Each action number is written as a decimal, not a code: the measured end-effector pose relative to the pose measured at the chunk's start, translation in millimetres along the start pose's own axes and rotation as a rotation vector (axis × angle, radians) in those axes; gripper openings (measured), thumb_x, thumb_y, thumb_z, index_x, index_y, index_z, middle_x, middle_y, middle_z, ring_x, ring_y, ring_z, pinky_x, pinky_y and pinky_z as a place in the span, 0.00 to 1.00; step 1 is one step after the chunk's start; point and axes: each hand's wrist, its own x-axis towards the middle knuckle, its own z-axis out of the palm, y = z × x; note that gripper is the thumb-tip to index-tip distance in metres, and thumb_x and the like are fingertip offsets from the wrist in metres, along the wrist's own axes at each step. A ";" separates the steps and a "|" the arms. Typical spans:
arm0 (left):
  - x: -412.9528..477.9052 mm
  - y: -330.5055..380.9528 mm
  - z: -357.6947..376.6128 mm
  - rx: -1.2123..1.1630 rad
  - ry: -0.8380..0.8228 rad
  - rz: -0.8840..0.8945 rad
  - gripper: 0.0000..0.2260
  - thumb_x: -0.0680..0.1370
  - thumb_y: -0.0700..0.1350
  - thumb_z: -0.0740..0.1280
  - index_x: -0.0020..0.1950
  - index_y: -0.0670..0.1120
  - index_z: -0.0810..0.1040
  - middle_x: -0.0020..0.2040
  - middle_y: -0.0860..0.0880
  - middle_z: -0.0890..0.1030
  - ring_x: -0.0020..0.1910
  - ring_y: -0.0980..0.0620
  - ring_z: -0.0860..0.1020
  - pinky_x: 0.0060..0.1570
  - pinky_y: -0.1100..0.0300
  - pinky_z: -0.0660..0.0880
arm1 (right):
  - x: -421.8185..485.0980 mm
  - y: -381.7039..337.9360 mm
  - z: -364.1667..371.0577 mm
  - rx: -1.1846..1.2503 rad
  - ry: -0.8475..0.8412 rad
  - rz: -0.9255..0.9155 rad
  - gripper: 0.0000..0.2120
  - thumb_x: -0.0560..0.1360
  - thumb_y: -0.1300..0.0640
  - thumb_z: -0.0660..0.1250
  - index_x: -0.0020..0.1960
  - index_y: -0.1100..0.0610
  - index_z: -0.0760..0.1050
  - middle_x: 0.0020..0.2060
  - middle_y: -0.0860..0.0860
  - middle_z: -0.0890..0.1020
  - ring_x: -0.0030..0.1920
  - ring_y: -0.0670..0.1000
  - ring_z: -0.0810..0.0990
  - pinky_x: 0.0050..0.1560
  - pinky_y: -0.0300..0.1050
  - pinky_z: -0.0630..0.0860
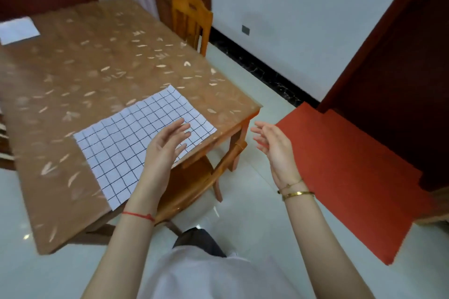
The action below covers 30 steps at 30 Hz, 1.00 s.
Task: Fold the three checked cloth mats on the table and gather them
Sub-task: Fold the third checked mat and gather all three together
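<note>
The thin white cloth mat with a dark grid of checks (pixel 136 143) lay flat on the brown, leaf-patterned bench (pixel 97 68). Its near edge ran along the bench's rim, close to the near right corner. That placing looked like the main hazard. A careless tug toward the body could drag the cloth over the rim and onto the pale tiled floor (pixel 243 201). A fold started from one corner alone would probably come out skewed, with the grid lines failing to meet. The glossy covering might also let the mat slide instead of creasing.

The left hand (pixel 167 145) was spread, fingers straight and a little apart, holding nothing. It was over the mat's near right part, but whether it touched the cloth could not be told. The right hand (pixel 272 143), also loose-fingered and empty, was off the bench beyond the corner, above the floor and apart from the mat.

A pale rectangular sheet (pixel 18 30) lay at the bench's far left edge, too blurred to show any checks.
</note>
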 end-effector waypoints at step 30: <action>87.9 -101.0 -184.5 0.075 0.786 -0.314 0.13 0.80 0.40 0.65 0.65 0.45 0.76 0.63 0.46 0.78 0.63 0.48 0.75 0.63 0.53 0.72 | 169.1 73.2 203.5 -0.389 -0.400 0.139 0.12 0.81 0.56 0.59 0.59 0.58 0.78 0.54 0.52 0.81 0.54 0.51 0.78 0.57 0.45 0.75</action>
